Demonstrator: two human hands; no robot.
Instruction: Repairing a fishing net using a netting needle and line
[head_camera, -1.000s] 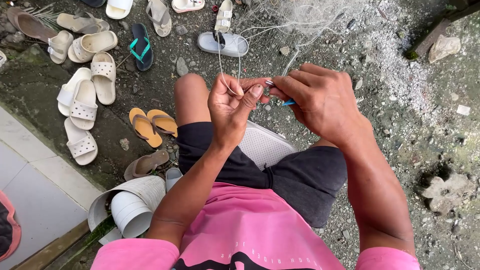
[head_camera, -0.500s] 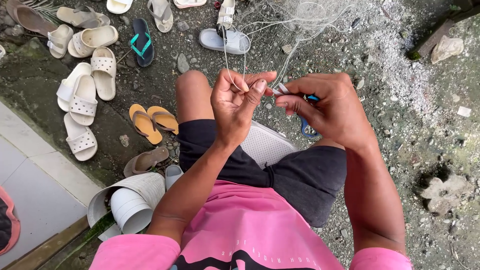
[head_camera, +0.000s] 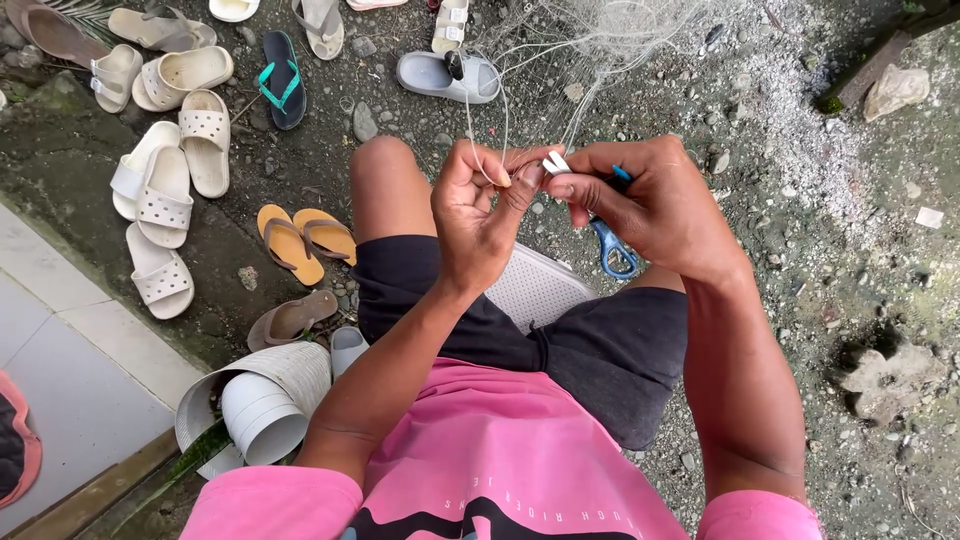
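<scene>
My left hand (head_camera: 478, 215) pinches a strand of the pale fishing net (head_camera: 590, 40) above my knees; my right hand (head_camera: 650, 205) is clamped on blue-handled scissors (head_camera: 612, 250), tips at that strand. Most netting lies untouched on the gravel (head_camera: 800, 130).

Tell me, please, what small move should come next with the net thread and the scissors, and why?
Probably pull the thread taut with the left hand. It pinches a strand that runs up to the net, while the right hand holds the scissors with the white tip beside that pinch. A taut strand seems easier to work on.
</scene>
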